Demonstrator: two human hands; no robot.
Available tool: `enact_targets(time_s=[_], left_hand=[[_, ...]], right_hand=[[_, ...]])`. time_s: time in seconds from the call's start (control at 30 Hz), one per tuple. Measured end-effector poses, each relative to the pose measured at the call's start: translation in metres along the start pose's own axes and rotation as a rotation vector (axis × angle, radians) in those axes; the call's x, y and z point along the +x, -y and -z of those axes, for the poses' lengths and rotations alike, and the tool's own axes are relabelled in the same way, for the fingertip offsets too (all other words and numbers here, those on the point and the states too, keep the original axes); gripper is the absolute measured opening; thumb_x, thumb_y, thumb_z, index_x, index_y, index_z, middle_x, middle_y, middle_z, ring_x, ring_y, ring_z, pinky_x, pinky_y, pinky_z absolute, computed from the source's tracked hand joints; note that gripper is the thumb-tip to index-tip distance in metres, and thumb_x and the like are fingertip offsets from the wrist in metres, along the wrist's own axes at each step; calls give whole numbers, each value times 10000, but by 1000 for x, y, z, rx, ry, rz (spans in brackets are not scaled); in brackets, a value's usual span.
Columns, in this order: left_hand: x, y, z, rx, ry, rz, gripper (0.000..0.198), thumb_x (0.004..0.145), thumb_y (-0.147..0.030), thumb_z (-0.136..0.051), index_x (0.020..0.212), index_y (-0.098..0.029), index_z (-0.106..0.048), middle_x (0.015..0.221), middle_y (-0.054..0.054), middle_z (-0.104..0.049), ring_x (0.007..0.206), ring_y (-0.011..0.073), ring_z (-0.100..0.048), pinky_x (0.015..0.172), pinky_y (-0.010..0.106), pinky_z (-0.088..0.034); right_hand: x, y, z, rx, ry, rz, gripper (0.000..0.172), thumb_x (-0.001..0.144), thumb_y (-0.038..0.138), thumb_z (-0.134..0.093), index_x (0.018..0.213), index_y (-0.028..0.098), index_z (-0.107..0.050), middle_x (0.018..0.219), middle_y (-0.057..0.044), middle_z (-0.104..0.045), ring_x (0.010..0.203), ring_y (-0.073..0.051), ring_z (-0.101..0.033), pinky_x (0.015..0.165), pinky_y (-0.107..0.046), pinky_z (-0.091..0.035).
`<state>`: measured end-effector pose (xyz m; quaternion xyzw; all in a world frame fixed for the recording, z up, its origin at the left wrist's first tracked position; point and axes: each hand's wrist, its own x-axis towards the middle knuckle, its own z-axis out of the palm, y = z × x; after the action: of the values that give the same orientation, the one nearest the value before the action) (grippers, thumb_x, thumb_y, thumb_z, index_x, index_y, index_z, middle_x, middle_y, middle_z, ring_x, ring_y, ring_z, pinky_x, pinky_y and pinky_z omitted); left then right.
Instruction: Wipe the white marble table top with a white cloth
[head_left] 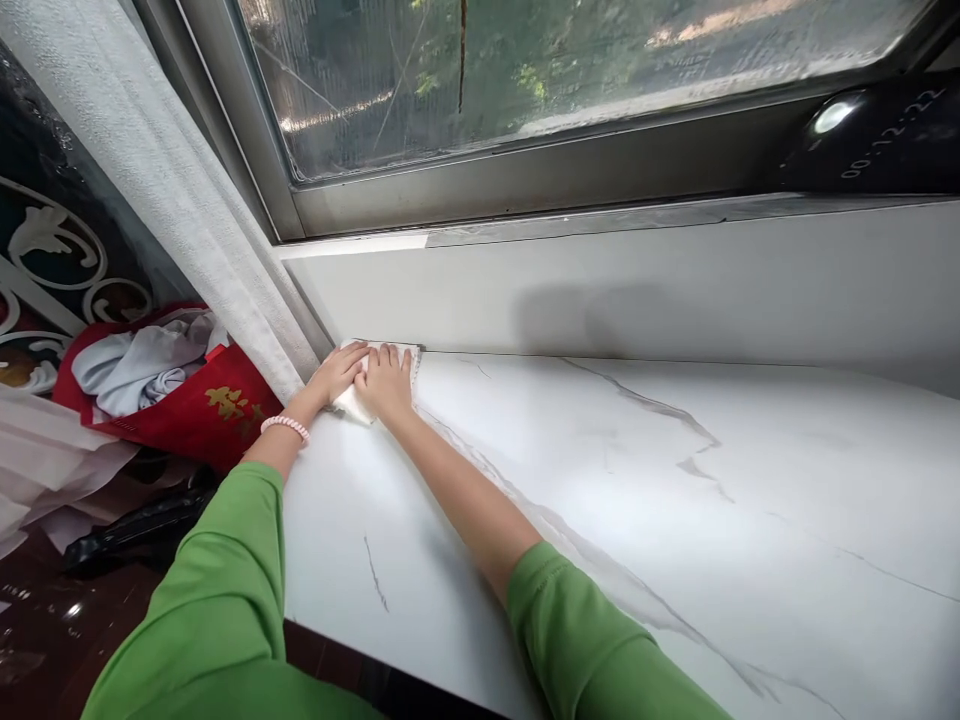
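Support: white slab [600, 480], flat and glossy, with grey marble-like veining. Clock directions refer to the centre of its visible area. The rear edge runs along 12 o'clock; the front edge cuts off at 7 o'clock, at an angle. The main vein crosses from 10 to 4 o'clock. A darker, jagged vein lies toward 1 o'clock, a short thin one between 8 and 9 o'clock, and a faint line near 3 o'clock. On the slab: one white cloth [352, 405], at 10 o'clock, against the rear edge, partly covered.
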<state>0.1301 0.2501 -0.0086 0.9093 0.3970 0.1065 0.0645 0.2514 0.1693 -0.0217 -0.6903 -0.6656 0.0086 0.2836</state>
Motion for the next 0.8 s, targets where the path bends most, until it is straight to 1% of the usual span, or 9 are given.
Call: enact_targets(time_s=[0.1,0.2,0.3,0.37,0.43,0.5,0.63,0.7,0.8], left_hand=[[5,7,1,18,17,0,481,951,-286,-271,1397,-207,-432,1502,71,-393,1400,193,-313,1165,454,-185],[3,5,2,40,36,9,489,960,-278,-254,1422,-203,-392,1523,74,-356,1417,195,-277,1164,486,-164],[-5,-1,5,59,54,14,494,966,-284,-242,1436,-201,-371,1532,72,-339,1425,195,-256,1165,492,-149],[-16,-5,8,66,65,21,500,970,-297,-232,1441,-193,-362,1534,76,-334,1425,195,-258,1166,491,-139],[-34,-9,11,71,63,34,506,972,-303,-217,1446,-187,-355,1537,79,-326,1426,190,-255,1168,484,-129],[-59,-13,15,78,53,51,510,974,-306,-203,1448,-191,-353,1543,72,-314,1431,181,-241,1172,469,-123],[-120,-25,23,120,33,90,522,973,-314,-193,1450,-172,-352,1546,73,-306,1436,181,-229,1175,440,-138],[-151,-35,26,142,25,110,528,974,-313,-182,1456,-166,-341,1545,76,-307,1435,185,-235,1174,447,-143],[-195,-53,29,158,6,149,528,979,-313,-161,1465,-189,-324,1539,68,-321,1429,186,-254,1169,463,-155]], right_hand=[[5,3,-4,2,-7,-9,556,934,286,-306,1384,-17,-430,1462,-231,-411,1380,-315,-290,1141,-520,-75],[5,7,-4,-20,-8,-18,560,936,262,-302,1399,-37,-401,1475,-245,-384,1386,-340,-271,1131,-543,-77],[-1,11,-1,-24,2,-13,567,941,263,-297,1408,-45,-386,1485,-251,-362,1394,-348,-263,1131,-547,-87],[-8,15,1,-20,20,0,574,943,270,-295,1413,-48,-380,1488,-256,-354,1400,-353,-258,1132,-554,-90],[-20,22,4,-14,48,23,578,944,272,-295,1416,-53,-373,1489,-264,-347,1404,-360,-253,1130,-566,-92],[-35,33,6,-5,66,60,581,945,271,-294,1419,-58,-366,1489,-272,-338,1405,-369,-251,1127,-582,-97],[-76,59,16,25,96,147,592,944,277,-293,1421,-71,-349,1481,-294,-328,1396,-395,-264,1107,-640,-111],[-98,71,24,38,136,183,601,938,279,-309,1421,-78,-341,1477,-302,-324,1391,-405,-272,1100,-663,-112],[-131,86,37,40,201,246,624,923,284,-357,1415,-98,-335,1475,-313,-315,1387,-418,-274,1105,-666,-121]])
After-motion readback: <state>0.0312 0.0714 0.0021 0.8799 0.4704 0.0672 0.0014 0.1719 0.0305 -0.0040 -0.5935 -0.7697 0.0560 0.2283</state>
